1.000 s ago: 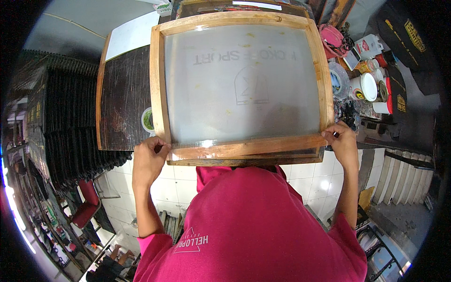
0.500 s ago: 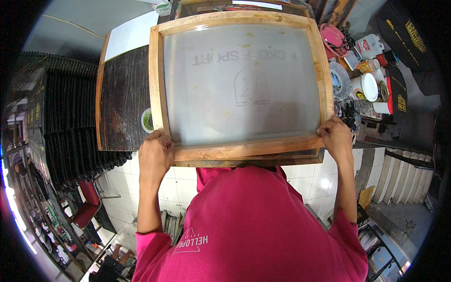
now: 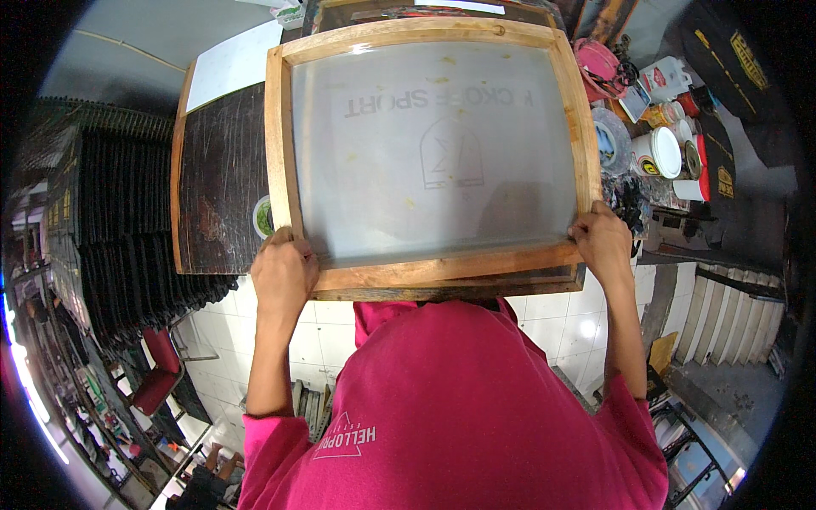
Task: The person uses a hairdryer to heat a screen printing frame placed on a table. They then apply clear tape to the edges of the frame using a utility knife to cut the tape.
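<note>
Nearest the camera, the pink shirt (image 3: 459,408) fills the lower view. Just beyond it, the left hand (image 3: 283,274) clasps the near left corner of the wooden screen-printing frame (image 3: 425,274), and the right hand (image 3: 603,246) clasps its near right corner. The frame lies flat over a dark wooden board (image 3: 217,178), its grey mesh (image 3: 433,144) facing up. Further right, paint tins (image 3: 659,151) crowd a cluttered table; a pink bowl (image 3: 599,64) sits beyond them.

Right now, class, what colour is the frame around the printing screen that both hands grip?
Light natural wood, tan-orange, seen in the head view: the frame.
</note>
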A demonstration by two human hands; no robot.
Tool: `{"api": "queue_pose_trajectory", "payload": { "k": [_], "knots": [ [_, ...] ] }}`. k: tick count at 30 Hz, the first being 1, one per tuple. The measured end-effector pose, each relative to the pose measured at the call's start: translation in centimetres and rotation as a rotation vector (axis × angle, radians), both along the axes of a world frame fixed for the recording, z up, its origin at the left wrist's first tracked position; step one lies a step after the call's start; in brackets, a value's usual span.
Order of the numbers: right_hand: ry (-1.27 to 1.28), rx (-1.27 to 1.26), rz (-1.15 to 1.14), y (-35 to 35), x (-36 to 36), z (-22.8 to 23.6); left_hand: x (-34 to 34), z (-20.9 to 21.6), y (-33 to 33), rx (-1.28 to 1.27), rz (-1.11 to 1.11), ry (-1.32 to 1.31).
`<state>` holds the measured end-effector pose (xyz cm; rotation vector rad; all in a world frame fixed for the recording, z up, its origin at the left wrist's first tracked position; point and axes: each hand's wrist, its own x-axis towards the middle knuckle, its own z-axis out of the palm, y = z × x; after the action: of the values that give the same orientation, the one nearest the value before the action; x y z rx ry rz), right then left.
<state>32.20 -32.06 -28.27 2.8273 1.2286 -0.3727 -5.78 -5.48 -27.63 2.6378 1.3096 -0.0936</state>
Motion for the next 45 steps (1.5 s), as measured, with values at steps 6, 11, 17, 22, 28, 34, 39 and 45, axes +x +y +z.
{"api": "queue_pose_trajectory", "payload": {
  "k": [6, 11, 17, 22, 28, 34, 39, 45],
  "knots": [
    [-0.034, -0.013, 0.019, 0.0, 0.1, -0.4, 0.3, -0.9, -0.3, 0.134, -0.024, 0.012],
    [-0.03, -0.025, 0.004, 0.3, 0.4, -0.6, 0.9, -1.1, 0.1, 0.112, 0.001, 0.158],
    [0.006, -0.144, 0.066, 0.8, 1.6, -0.2, 1.0, -0.5, 0.5, 0.076, -0.028, 0.217],
    [0.323, 0.295, 0.439, 4.1, -1.6, 1.2, 4.3, 1.5, -2.1, -0.233, -0.241, -0.293],
    [0.592, 0.085, 0.669, 9.7, -9.1, -1.2, 9.6, -0.2, -6.4, -0.578, -0.457, -0.376],
    [0.313, -0.01, 0.806, 9.2, -9.4, -0.9, 8.7, -1.2, -6.4, -0.366, -0.519, -0.244],
    [0.094, -0.093, 0.887, 5.4, -4.7, 0.4, 3.2, 0.6, -3.1, -0.216, -0.49, -0.026],
    [-0.17, -0.203, 0.903, 0.8, 0.7, 1.7, -2.7, 0.3, 0.1, 0.015, -0.577, 0.089]
  ]
}}
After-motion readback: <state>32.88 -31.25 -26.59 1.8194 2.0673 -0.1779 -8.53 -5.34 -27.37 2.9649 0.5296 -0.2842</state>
